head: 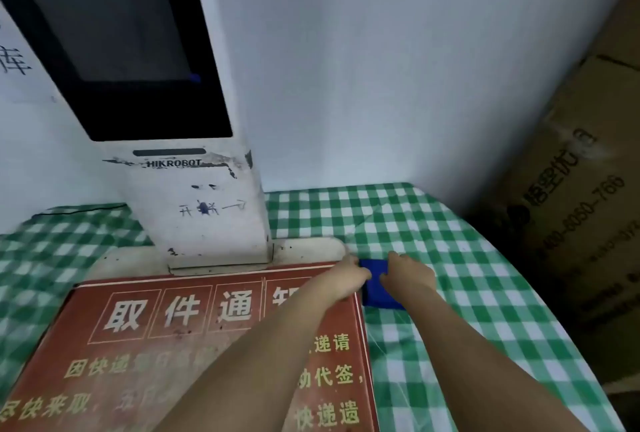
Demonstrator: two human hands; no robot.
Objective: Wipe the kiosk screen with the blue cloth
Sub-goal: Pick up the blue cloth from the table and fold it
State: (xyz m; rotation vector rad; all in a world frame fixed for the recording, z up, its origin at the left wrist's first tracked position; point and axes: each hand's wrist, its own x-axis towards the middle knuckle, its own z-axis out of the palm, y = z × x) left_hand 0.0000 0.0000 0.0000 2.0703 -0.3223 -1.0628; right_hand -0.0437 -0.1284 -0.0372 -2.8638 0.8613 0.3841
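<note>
Head view: both bare forearms reach up from the bottom edge toward the centre right of the frame, where a folded blue cloth [379, 287] lies on the green-checked table [467, 275], just beside the right edge of a red sign [180, 338] with Chinese lettering. Left hand [349, 277] sits on the cloth's left side, right hand [410, 274] on its upper right side; both touch it with fingers curled, but I cannot tell whether either grip is clamped on the fabric or only resting on it. White kiosk [207, 209] stands at centre left, its base meeting the sign's top edge, with its dark screen [114, 26] in the upper left, well apart from the cloth. Cardboard boxes [581, 196] stand at the right edge
</note>
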